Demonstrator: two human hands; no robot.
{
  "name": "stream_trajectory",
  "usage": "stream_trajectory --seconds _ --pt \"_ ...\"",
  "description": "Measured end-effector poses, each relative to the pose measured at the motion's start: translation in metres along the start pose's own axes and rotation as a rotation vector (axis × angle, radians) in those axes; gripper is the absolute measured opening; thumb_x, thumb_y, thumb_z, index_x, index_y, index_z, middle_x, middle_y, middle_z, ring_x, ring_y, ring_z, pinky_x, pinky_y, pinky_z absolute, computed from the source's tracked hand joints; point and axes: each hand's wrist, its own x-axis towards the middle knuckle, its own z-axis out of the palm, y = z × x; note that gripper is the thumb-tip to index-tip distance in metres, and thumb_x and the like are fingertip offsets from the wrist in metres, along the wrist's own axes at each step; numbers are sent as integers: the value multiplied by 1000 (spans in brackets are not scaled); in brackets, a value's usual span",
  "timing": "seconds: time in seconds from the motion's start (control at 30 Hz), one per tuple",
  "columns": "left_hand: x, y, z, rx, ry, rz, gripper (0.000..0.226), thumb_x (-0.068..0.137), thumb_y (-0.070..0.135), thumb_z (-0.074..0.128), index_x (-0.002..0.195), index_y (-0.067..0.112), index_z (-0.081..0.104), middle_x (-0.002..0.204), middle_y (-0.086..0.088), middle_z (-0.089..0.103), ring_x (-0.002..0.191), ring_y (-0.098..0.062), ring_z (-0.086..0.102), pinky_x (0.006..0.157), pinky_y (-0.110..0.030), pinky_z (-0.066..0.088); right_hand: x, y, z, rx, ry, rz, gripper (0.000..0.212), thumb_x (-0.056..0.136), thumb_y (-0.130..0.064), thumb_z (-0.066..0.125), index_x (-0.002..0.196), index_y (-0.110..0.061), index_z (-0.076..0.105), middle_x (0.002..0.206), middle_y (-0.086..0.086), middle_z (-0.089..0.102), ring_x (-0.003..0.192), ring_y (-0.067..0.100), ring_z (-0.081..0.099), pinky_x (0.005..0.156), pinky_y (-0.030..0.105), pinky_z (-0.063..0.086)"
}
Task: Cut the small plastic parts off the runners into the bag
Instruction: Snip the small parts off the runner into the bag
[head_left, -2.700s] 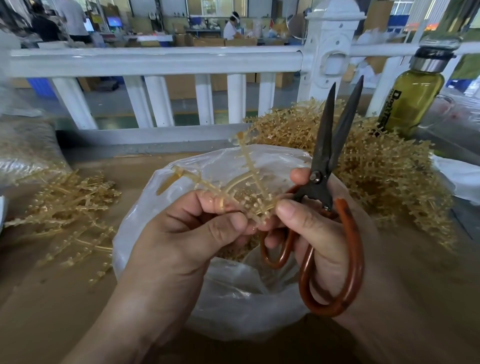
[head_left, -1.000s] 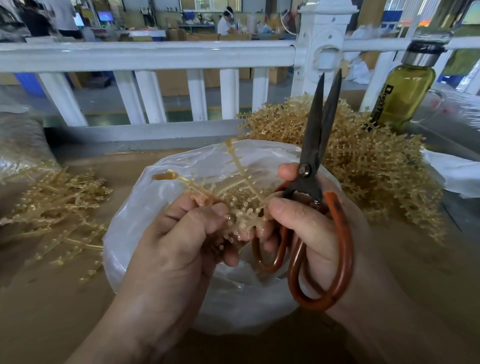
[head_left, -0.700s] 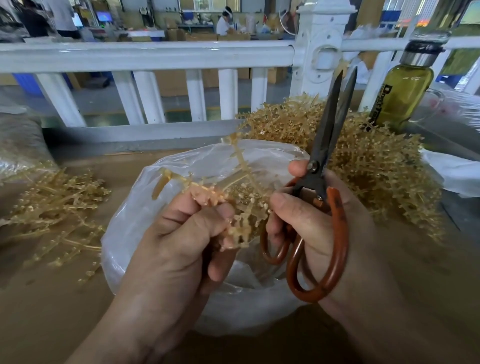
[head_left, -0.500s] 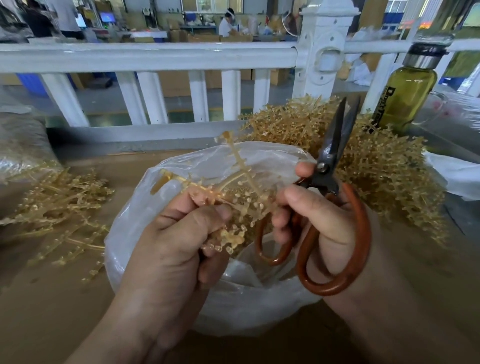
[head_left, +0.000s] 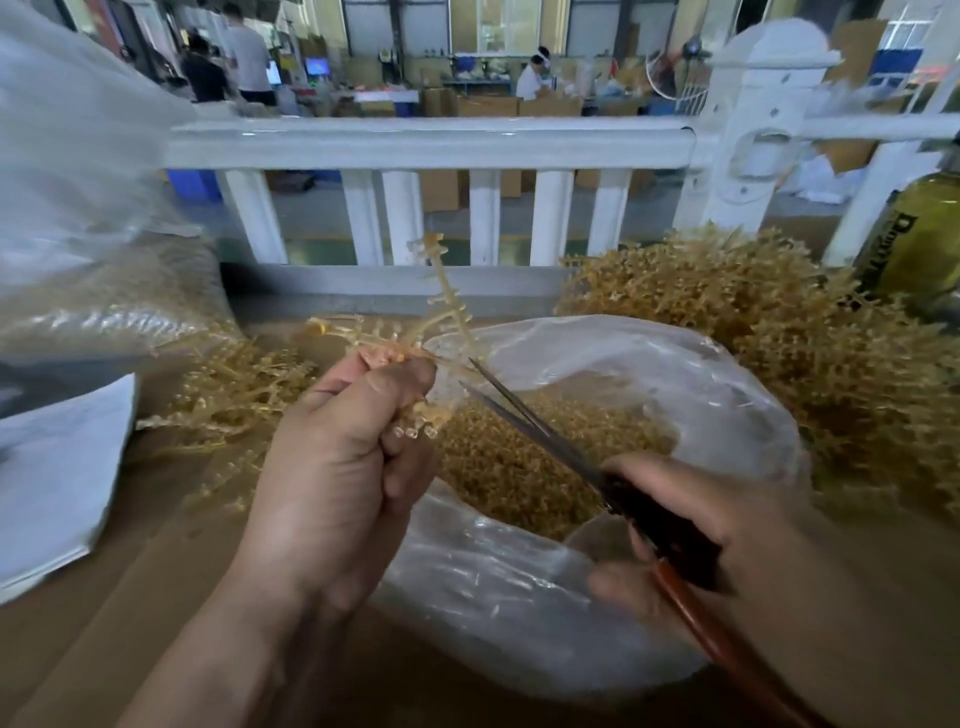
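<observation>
Two heaps of runners flank the hands. One heap (head_left: 234, 384) lies beyond the left hand (head_left: 332, 467), which pinches a single runner (head_left: 448, 306) upright over the bag (head_left: 675, 364). Scissors (head_left: 566, 451), blades slightly parted, reach toward it, gripped by the right hand (head_left: 727, 530); beyond that hand sits the larger heap (head_left: 753, 312).
</observation>
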Motion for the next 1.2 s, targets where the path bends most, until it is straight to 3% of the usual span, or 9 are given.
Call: stream_trajectory --seconds 0.07,0.13,0.23,0.57,0.73,0.87,0.93,1.03,1.2 --pt "0 1 -1 4 1 -17 15 81 11 65 71 19 58 52 6 34 38 -7 23 35 -19 21 5 -3 -5 -77 -45 60 59 52 -84 72 104 -58 64 81 -17 68 74 -1 68 68 24 59" --pt "1 1 -2 2 11 -25 12 79 11 66 72 18 59 52 6 34 38 -7 23 34 -19 20 7 6 -11 -130 -27 102 81 45 -104 43 112 -61 57 86 -15 67 69 5 68 65 33 61" --pt "2 2 -3 12 20 -22 12 78 11 66 70 20 63 52 5 34 37 -7 22 34 -18 20 3 -5 -19 -238 5 79 74 56 -100 43 117 -60 53 89 -18 64 72 0 66 60 18 54" --pt "1 2 -3 20 -25 10 13 73 15 76 75 20 64 67 -1 36 35 -7 27 34 -17 25 0 -16 -19 -299 -74 107 63 58 -93 47 112 -60 52 93 -27 63 77 -8 64 68 11 50" --pt "2 2 -3 24 1 5 18 74 15 76 73 21 59 82 -3 39 37 -7 27 33 -17 28 0 -16 -21 -253 -116 91 70 60 -96 45 112 -52 58 90 -19 65 76 1 66 63 18 54" --pt "0 2 -2 76 2 8 21 70 14 80 78 17 61 77 -5 39 39 -7 27 33 -16 28 2 -11 -18 -169 -84 22 41 77 -35 83 115 -40 67 81 -33 62 76 -10 62 68 13 46" --pt "-1 1 -2 98 20 -2 23 70 14 80 85 12 63 71 -3 39 39 -7 27 32 -16 28 1 -12 -20 -224 -113 44 42 76 -61 74 115 -49 62 85 -27 64 74 -6 63 62 11 47" --pt "-2 2 -1 112 22 -6 22 72 16 79 88 8 67 62 1 40 39 -6 27 32 -16 27 0 -8 -23 -219 -113 65 68 64 -97 42 117 -55 56 89 -18 63 71 0 65 60 17 54" --pt "-3 3 1 141 19 -4 10 72 21 77 78 14 73 56 4 35 38 -5 27 33 -16 27 0 -10 -24 -298 -112 16 55 72 -87 50 115 -53 56 88 -18 63 72 -1 64 58 11 48"
